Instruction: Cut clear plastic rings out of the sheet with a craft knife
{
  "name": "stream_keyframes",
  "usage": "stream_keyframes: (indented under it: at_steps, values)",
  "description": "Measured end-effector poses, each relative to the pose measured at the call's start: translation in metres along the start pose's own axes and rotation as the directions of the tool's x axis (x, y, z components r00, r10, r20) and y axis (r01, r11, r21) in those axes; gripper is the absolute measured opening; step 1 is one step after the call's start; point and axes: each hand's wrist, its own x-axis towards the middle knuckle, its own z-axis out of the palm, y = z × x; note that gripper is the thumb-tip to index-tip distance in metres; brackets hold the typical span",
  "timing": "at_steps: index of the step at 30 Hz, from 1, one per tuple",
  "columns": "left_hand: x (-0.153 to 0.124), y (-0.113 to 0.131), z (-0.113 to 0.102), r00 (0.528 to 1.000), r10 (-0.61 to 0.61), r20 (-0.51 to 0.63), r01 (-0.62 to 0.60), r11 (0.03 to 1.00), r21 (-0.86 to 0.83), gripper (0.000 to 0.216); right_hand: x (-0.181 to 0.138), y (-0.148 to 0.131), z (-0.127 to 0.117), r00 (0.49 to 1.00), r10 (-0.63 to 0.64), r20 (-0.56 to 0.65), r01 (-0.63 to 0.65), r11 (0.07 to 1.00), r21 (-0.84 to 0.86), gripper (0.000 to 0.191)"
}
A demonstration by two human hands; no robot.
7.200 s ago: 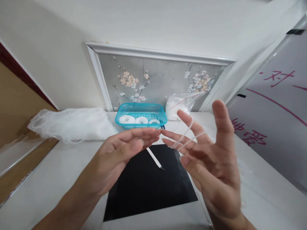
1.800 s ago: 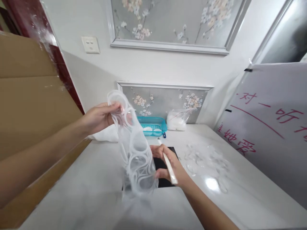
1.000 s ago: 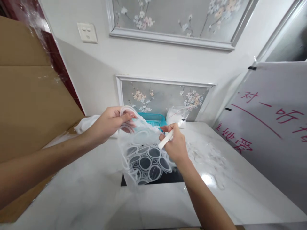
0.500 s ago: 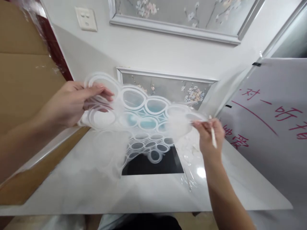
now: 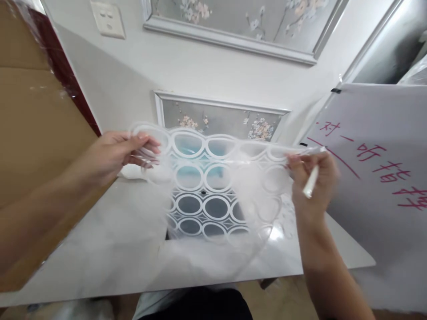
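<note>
1. Ring-patterned sheet (image 5: 204,146), translucent, spread broadly between the two hands above the tabletop (image 5: 100,235). A second ago it was gathered in folds; the right hand has since travelled outward, and the rows of rings now show in order. Whether its lower edge touches the surface cannot be told.

2. Left hand (image 5: 125,151): pinched narrowly on the sheet's upper left corner, thumb against fingers.

3. Right hand (image 5: 322,180): thumb and fingertips closed on the upper right corner, with a white pen-like tool (image 5: 311,182) also held in it, pointing downward.

4. Surface: a black mat (image 5: 167,236) lies beneath the sheet, seen mostly through it. Rumpled white material (image 5: 131,172) rests behind the left hand.

5. Room: two framed floral panels, upper (image 5: 230,15) and lower (image 5: 227,118), on the wall; a wall socket (image 5: 107,18); cardboard (image 5: 40,146) at left; a board with red writing (image 5: 376,222) at right.
</note>
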Motion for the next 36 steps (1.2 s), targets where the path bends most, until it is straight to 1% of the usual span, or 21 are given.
stream_keyframes:
  at_steps: [3,5,6,9,12,14,17,19,21,22,23,24,25,28,29,30,31,32,33,34,36]
  values:
    - [0.037,-0.032,0.011,0.994,-0.091,0.052,0.091,0.996,0.007,0.049,0.001,0.048,0.023,0.983,0.127,0.135,-0.130,0.991,0.014,0.039]
    - [0.063,-0.059,0.019,0.985,-0.152,0.078,0.148,0.987,0.060,0.051,0.001,0.086,0.043,0.918,0.342,0.200,-0.365,0.927,0.091,0.046]
    - [0.076,-0.072,0.023,0.983,-0.162,0.082,0.156,0.985,0.079,0.053,0.000,0.105,0.053,0.893,0.392,0.220,-0.421,0.902,0.100,0.048]
    - [0.110,-0.112,0.033,0.978,-0.172,0.120,0.149,0.972,0.184,0.061,-0.005,0.153,0.081,0.842,0.471,0.265,-0.508,0.857,0.090,0.053]
    - [0.127,-0.149,0.041,0.975,-0.167,0.146,0.126,0.959,0.254,0.064,-0.019,0.186,0.092,0.782,0.531,0.324,-0.570,0.821,0.031,0.056]
    - [0.127,-0.171,0.046,0.973,-0.147,0.177,0.088,0.948,0.307,0.061,-0.032,0.200,0.089,0.746,0.561,0.359,-0.593,0.805,-0.025,0.058]
    - [0.109,-0.202,0.051,0.972,-0.085,0.219,-0.004,0.925,0.380,0.052,-0.051,0.210,0.072,0.719,0.584,0.377,-0.593,0.798,-0.105,0.057]
    - [0.088,-0.218,0.053,0.969,0.022,0.246,-0.140,0.870,0.473,0.050,-0.060,0.210,0.058,0.725,0.593,0.351,-0.579,0.800,-0.156,0.055]
    - [0.062,-0.230,0.054,0.941,0.143,0.307,-0.301,0.767,0.567,0.047,-0.066,0.203,0.046,0.745,0.594,0.302,-0.559,0.804,-0.204,0.054]
    - [0.047,-0.234,0.055,0.915,0.198,0.351,-0.382,0.706,0.597,0.043,-0.070,0.196,0.042,0.743,0.605,0.285,-0.564,0.796,-0.220,0.055]
    - [0.031,-0.236,0.056,0.876,0.259,0.407,-0.471,0.638,0.609,0.037,-0.075,0.187,0.040,0.722,0.628,0.289,-0.588,0.778,-0.220,0.058]
    - [0.015,-0.237,0.057,0.824,0.332,0.460,-0.564,0.570,0.598,0.031,-0.082,0.177,0.040,0.679,0.662,0.318,-0.633,0.747,-0.202,0.063]
    - [-0.002,-0.237,0.058,0.754,0.413,0.511,-0.656,0.500,0.565,0.024,-0.091,0.165,0.042,0.613,0.700,0.367,-0.695,0.698,-0.172,0.069]
    - [-0.044,-0.227,0.060,0.482,0.643,0.596,-0.876,0.332,0.349,0.013,-0.128,0.124,0.054,0.336,0.750,0.570,-0.870,0.479,-0.118,0.080]
    - [-0.056,-0.223,0.061,0.397,0.677,0.620,-0.917,0.276,0.287,0.012,-0.141,0.110,0.060,0.243,0.744,0.622,-0.895,0.420,-0.152,0.076]
    - [-0.065,-0.219,0.062,0.331,0.685,0.648,-0.943,0.223,0.247,0.011,-0.153,0.096,0.065,0.174,0.730,0.661,-0.898,0.393,-0.197,0.068]
    - [-0.074,-0.215,0.063,0.283,0.680,0.676,-0.958,0.170,0.230,0.010,-0.164,0.083,0.070,0.128,0.703,0.699,-0.887,0.397,-0.237,0.058]
    - [-0.080,-0.211,0.064,0.248,0.667,0.703,-0.967,0.121,0.226,0.008,-0.173,0.072,0.075,0.100,0.674,0.732,-0.866,0.422,-0.269,0.050]
    - [-0.086,-0.209,0.065,0.229,0.658,0.718,-0.968,0.079,0.237,0.007,-0.180,0.062,0.079,0.095,0.642,0.761,-0.843,0.458,-0.282,0.044]
    - [-0.090,-0.207,0.067,0.227,0.651,0.725,-0.964,0.047,0.260,0.004,-0.185,0.054,0.082,0.103,0.614,0.782,-0.826,0.491,-0.276,0.040]
    - [-0.097,-0.207,0.069,0.255,0.634,0.730,-0.949,0.021,0.313,0.007,-0.193,0.045,0.085,0.129,0.588,0.799,-0.816,0.520,-0.251,0.034]
